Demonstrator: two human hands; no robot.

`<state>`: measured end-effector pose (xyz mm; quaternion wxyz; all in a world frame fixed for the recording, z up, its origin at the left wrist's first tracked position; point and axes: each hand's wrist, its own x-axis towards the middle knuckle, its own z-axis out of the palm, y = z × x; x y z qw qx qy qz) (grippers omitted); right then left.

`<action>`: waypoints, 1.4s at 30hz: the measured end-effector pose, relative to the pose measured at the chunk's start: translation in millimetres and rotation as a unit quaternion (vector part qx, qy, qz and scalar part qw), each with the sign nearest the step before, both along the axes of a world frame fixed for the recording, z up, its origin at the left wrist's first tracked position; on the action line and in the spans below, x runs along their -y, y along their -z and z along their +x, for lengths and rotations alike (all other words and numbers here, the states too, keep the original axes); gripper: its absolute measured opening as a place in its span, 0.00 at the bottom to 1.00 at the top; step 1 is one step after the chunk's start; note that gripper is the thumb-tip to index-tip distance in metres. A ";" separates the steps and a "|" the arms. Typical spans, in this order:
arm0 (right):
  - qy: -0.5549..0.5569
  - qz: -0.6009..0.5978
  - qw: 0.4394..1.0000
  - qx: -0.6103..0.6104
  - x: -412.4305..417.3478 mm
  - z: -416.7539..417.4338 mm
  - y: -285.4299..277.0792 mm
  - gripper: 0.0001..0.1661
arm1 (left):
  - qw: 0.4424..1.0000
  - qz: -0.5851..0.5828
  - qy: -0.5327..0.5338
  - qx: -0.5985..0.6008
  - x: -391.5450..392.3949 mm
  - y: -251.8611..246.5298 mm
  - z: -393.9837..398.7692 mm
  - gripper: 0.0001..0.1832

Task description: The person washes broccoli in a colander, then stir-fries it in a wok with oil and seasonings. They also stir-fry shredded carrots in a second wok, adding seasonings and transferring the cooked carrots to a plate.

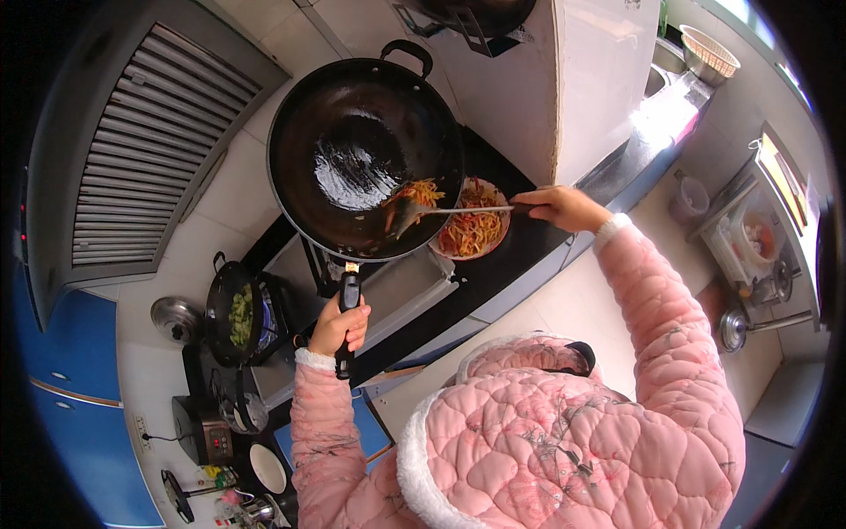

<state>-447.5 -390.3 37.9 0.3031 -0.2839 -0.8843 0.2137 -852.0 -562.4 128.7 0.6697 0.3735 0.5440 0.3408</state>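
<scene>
Held up and tilted, a large black wok has its long handle in the closed fingers of my left hand. A spatula or ladle with a metal shaft is gripped at its dark end by my right hand. Its blurred head lies inside the wok, against a small heap of shredded, cooked food. Oil shines on the wok's inner surface. Below the wok's right rim, partly hidden by it, a white plate with a red edge stands on the black counter, heaped with similar shredded food.
A smaller black pan with green pieces sits on a burner at the left, beside a glass lid. Above is a range hood. A rice cooker and an empty white plate stand lower left. A white wall corner juts out ahead.
</scene>
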 end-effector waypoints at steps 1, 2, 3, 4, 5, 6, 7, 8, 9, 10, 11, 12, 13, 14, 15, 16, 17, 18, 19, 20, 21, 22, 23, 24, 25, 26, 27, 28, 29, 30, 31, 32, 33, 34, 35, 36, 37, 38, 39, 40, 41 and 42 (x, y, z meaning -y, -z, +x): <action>0.057 -0.003 0.997 0.053 9.6 5.3 -14.2 0.21 | 1.000 -0.001 -0.008 -0.002 2.8 0.9 -0.9 0.08; 0.077 -0.007 0.994 0.082 15.3 6.9 -26.7 0.21 | 1.000 -0.003 -0.016 -0.003 5.8 2.2 -1.9 0.08; 0.105 -0.009 0.988 0.111 20.7 9.5 -35.9 0.22 | 1.000 -0.001 -0.016 -0.005 4.2 2.3 -0.6 0.08; 0.106 -0.003 0.990 0.091 24.5 5.5 -39.2 0.22 | 1.000 0.000 -0.014 -0.005 2.7 3.0 -0.3 0.08; 0.107 0.004 0.992 0.071 28.4 -2.0 -41.9 0.22 | 1.000 0.001 -0.012 -0.005 1.6 4.2 -0.6 0.08; 0.098 -0.001 0.995 0.028 31.1 -9.6 -39.1 0.21 | 1.000 0.005 -0.008 -0.005 -1.0 4.0 1.1 0.08; 0.085 -0.034 0.996 -0.005 32.0 -22.2 -33.8 0.19 | 1.000 0.007 -0.006 -0.001 -2.9 4.2 2.6 0.08; 0.079 -0.042 0.996 -0.009 32.2 -31.0 -28.3 0.19 | 1.000 0.009 -0.004 0.003 -4.1 4.4 4.0 0.07; 0.071 -0.048 0.996 -0.012 31.2 -37.7 -22.2 0.19 | 1.000 0.011 -0.004 0.008 -4.9 4.7 4.0 0.07; 0.066 -0.052 0.996 -0.027 32.8 -39.7 -16.1 0.20 | 1.000 0.014 -0.005 0.006 -5.4 4.4 5.3 0.07; 0.084 -0.050 0.995 -0.004 35.4 -32.6 -13.9 0.20 | 1.000 0.016 -0.005 0.004 -5.7 3.6 7.5 0.07; 0.097 -0.047 0.994 0.019 38.0 -22.5 -11.5 0.21 | 1.000 0.018 -0.011 0.003 -3.4 3.0 7.3 0.07; 0.111 -0.044 0.992 0.044 39.4 -10.2 -8.7 0.21 | 1.000 0.021 -0.010 0.000 -2.5 3.5 7.1 0.07; 0.131 -0.025 0.990 0.046 39.7 1.7 -4.8 0.22 | 1.000 0.024 -0.008 -0.002 -1.8 3.8 6.9 0.08; 0.151 -0.015 0.987 0.059 43.3 10.2 -11.9 0.22 | 1.000 0.024 -0.006 -0.005 -0.5 5.2 7.0 0.08; 0.158 -0.014 0.985 0.065 45.7 9.8 -17.1 0.22 | 1.000 0.022 -0.011 -0.006 0.7 6.5 7.0 0.08; 0.163 -0.014 0.984 0.070 47.5 6.3 -20.0 0.22 | 1.000 0.019 -0.016 -0.007 1.8 7.6 7.0 0.08; 0.162 -0.013 0.985 0.049 49.7 0.0 -21.4 0.22 | 1.000 0.017 -0.015 -0.009 0.5 6.6 9.8 0.08; 0.160 -0.012 0.987 0.027 49.9 -12.4 -19.9 0.22 | 1.000 0.015 -0.016 -0.011 -0.8 5.3 13.3 0.08; 0.167 -0.005 0.986 -0.001 51.4 -26.8 -15.5 0.22 | 1.000 0.013 -0.017 -0.013 -2.0 4.1 18.3 0.08; 0.159 -0.025 0.987 -0.014 50.7 -38.9 -10.8 0.21 | 1.000 0.013 -0.021 -0.016 -2.4 3.9 21.8 0.08; 0.148 -0.034 0.988 -0.014 51.8 -41.3 -8.3 0.21 | 1.000 0.018 -0.019 -0.017 -1.7 5.1 24.8 0.08; 0.136 -0.042 0.990 -0.015 53.1 -42.5 -5.4 0.21 | 0.999 0.022 -0.018 -0.018 -0.3 6.7 27.7 0.09; 0.137 -0.039 0.990 0.009 52.8 -34.8 3.9 0.22 | 0.999 0.029 -0.019 -0.020 0.8 6.6 28.6 0.09; 0.130 -0.055 0.989 0.038 56.3 -23.5 0.1 0.23 | 0.999 0.031 -0.021 -0.022 3.1 8.2 27.8 0.09; 0.141 -0.055 0.988 0.042 54.0 -8.1 7.5 0.23 | 0.999 0.034 -0.024 -0.024 5.2 9.6 26.9 0.09; 0.155 -0.056 0.985 0.048 51.9 8.2 15.5 0.23 | 0.999 0.036 -0.024 -0.024 5.3 13.6 27.3 0.09; 0.172 -0.040 0.983 0.048 52.1 17.1 15.4 0.23 | 0.998 0.040 -0.035 -0.027 6.2 15.5 28.7 0.08; 0.189 -0.024 0.981 0.048 51.9 21.7 14.1 0.23 | 0.998 0.039 -0.041 -0.022 6.8 17.0 29.4 0.09; 0.207 -0.028 0.977 0.049 53.0 21.1 10.3 0.22 | 0.998 0.037 -0.042 -0.019 5.8 17.5 31.4 0.09; 0.216 -0.031 0.976 0.021 52.8 13.6 9.7 0.22 | 0.998 0.035 -0.044 -0.016 5.6 18.1 33.7 0.09; 0.224 -0.035 0.974 -0.006 51.6 -0.3 10.3 0.21 | 0.998 0.038 -0.052 -0.020 7.2 19.4 37.1 0.09; 0.235 -0.039 0.971 -0.034 50.7 -13.4 11.7 0.21 | 0.997 0.039 -0.057 -0.024 8.7 21.2 42.5 0.09; 0.241 -0.030 0.969 -0.041 49.8 -27.4 14.3 0.21 | 0.997 0.042 -0.062 -0.027 9.3 24.2 47.9 0.09; 0.247 -0.021 0.968 -0.048 49.7 -41.3 17.4 0.20 | 0.996 0.044 -0.068 -0.023 10.2 27.8 53.5 0.10; 0.240 -0.014 0.970 -0.040 50.1 -54.3 19.2 0.21 | 0.995 0.053 -0.076 -0.025 12.7 31.0 58.0 0.10; 0.252 -0.026 0.967 -0.036 54.6 -62.2 19.1 0.21 | 0.994 0.061 -0.084 -0.028 14.4 34.1 62.3 0.09; 0.257 -0.028 0.966 -0.034 58.1 -62.8 24.9 0.21 | 0.993 0.066 -0.087 -0.033 15.3 36.6 65.9 0.09; 0.259 -0.028 0.965 -0.029 61.2 -62.7 29.2 0.21 | 0.993 0.068 -0.091 -0.036 16.3 38.6 68.8 0.09; 0.254 -0.026 0.967 -0.008 64.4 -57.7 31.5 0.21 | 0.992 0.070 -0.095 -0.038 16.6 39.7 71.4 0.09; 0.249 -0.025 0.968 0.013 67.8 -50.0 32.1 0.22 | 0.992 0.073 -0.099 -0.040 16.3 40.5 72.6 0.09; 0.243 -0.023 0.969 0.034 71.2 -43.4 28.4 0.22 | 0.991 0.077 -0.098 -0.041 15.4 43.9 72.1 0.09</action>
